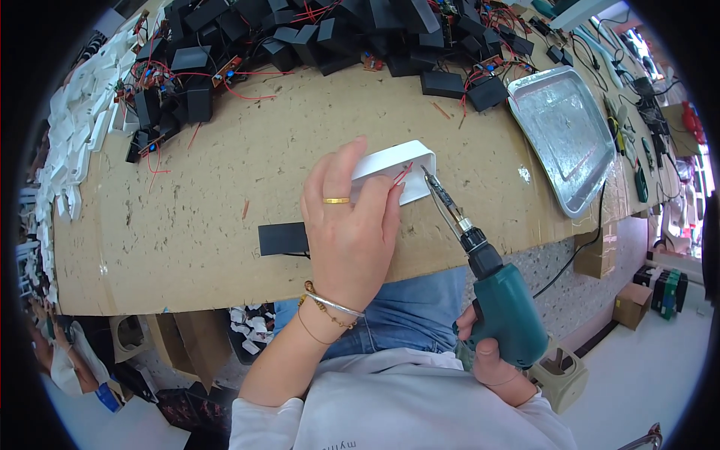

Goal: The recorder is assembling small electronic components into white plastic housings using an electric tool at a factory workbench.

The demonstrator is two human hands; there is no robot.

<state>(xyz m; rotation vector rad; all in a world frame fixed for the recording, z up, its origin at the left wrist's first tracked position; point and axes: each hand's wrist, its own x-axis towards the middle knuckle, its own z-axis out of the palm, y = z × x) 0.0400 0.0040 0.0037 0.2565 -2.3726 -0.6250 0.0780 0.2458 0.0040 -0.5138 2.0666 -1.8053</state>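
My left hand point(349, 217) is closed on a white plastic housing point(395, 159), tilted so that its hollow inside faces me. Thin red wires point(403, 174) show inside the housing, close to my fingertips. In my right hand point(487, 352) is a green pistol-grip soldering gun point(510, 315), my fingers wrapped round its handle. Its narrow metal tip points into the housing's right end, near the wires; whether it touches anything there I cannot tell. A flat black box point(282, 239) with a dark lead lies beside my left wrist, partly hidden behind the hand.
Black boxes point(300, 45) with red wires and small circuit boards are heaped along the far edge. White housings point(81, 112) pile up at the left. A metal tray point(562, 135) rests at the right, with pliers point(619, 131) beyond it. The soldering gun's cord point(577, 262) hangs past the table's edge.
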